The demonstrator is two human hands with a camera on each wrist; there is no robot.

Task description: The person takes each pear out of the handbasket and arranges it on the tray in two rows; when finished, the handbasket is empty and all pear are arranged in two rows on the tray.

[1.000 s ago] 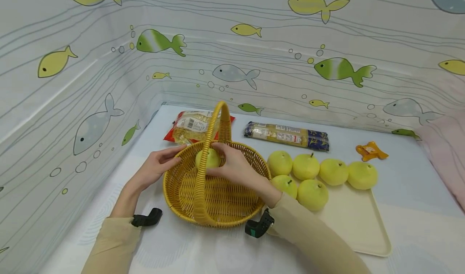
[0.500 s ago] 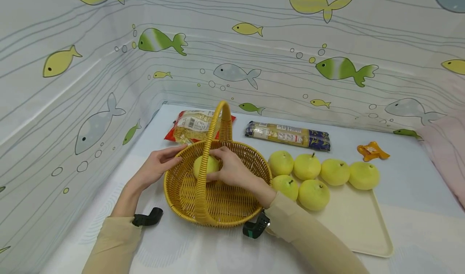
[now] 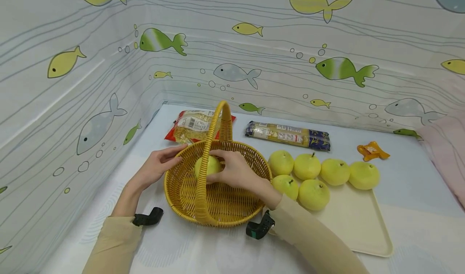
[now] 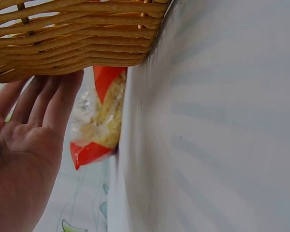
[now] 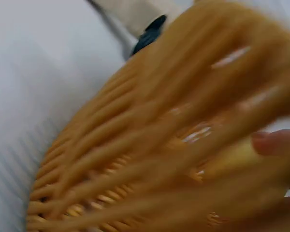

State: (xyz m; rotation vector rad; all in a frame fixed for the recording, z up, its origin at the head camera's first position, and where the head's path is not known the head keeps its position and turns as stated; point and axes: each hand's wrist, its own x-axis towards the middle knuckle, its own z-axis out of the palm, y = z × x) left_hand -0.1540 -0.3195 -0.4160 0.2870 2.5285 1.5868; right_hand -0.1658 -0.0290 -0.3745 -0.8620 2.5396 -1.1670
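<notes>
In the head view a yellow wicker basket with a tall arched handle stands in front of me. Inside it, near the left back wall, my right hand grips a pale yellow-green pear, partly hidden by the handle. The right wrist view is blurred, with a fingertip against the pear beyond the weave. My left hand rests at the basket's left rim, thumb over the edge. The left wrist view has its fingers stretched straight against the outer wall.
Several more pears sit on and around a cream tray right of the basket. Behind stand a red-edged clear bag and a long pasta packet. A small orange wrapper lies at the right. Fish-patterned cloth walls enclose the back and left.
My right hand has brought the pear a little lower and nearer inside the basket, then shifted it only slightly. The left hand stays at the rim.
</notes>
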